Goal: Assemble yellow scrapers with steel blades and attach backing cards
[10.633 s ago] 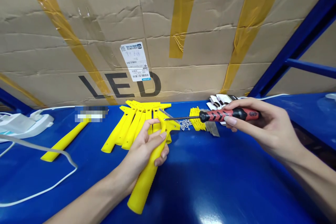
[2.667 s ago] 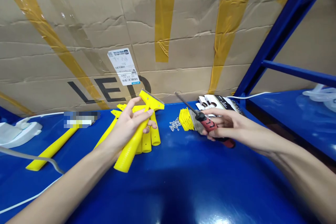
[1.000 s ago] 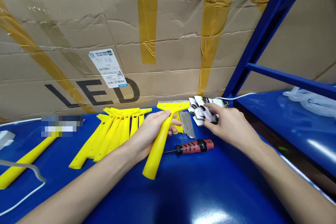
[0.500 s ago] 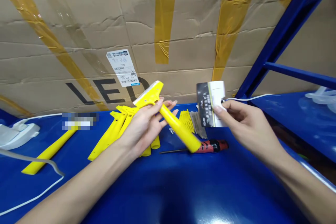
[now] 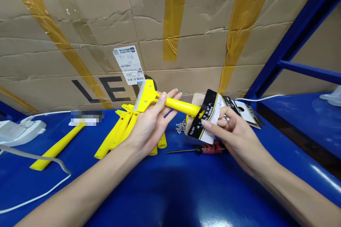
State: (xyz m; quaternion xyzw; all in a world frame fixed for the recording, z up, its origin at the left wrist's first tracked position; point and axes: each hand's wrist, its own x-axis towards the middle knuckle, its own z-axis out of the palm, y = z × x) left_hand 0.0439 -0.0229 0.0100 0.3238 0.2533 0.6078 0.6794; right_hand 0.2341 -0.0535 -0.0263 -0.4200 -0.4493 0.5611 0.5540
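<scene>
My left hand [image 5: 156, 120] grips a yellow scraper [image 5: 181, 105] near its neck, thumb on top, with the blade end pointing up and left. My right hand [image 5: 229, 127] pinches a folded black-and-white card sleeve [image 5: 204, 122] between thumb and fingers. The end of the scraper's handle is at the sleeve's opening, partly hidden by the card. Below the sleeve lies a screwdriver [image 5: 197, 149] with a red and black handle, partly behind my right hand. Several yellow scraper handles [image 5: 117, 133] are piled behind my left hand, and a small heap of nuts [image 5: 181, 127] lies between my hands.
More printed cards [image 5: 246, 113] lie behind my right hand. At the left is another yellow scraper [image 5: 58, 145], its head blurred out, beside a white device [image 5: 22, 131] and a cable [image 5: 57, 181]. A taped cardboard box [image 5: 202, 60] backs the blue table [image 5: 149, 198]; a blue frame [image 5: 282, 49] rises at right.
The scraper has turned nearer to level, its handle swinging up toward the right hand. The right hand has moved the card left and lower, opened it out and brought it onto the handle's end.
</scene>
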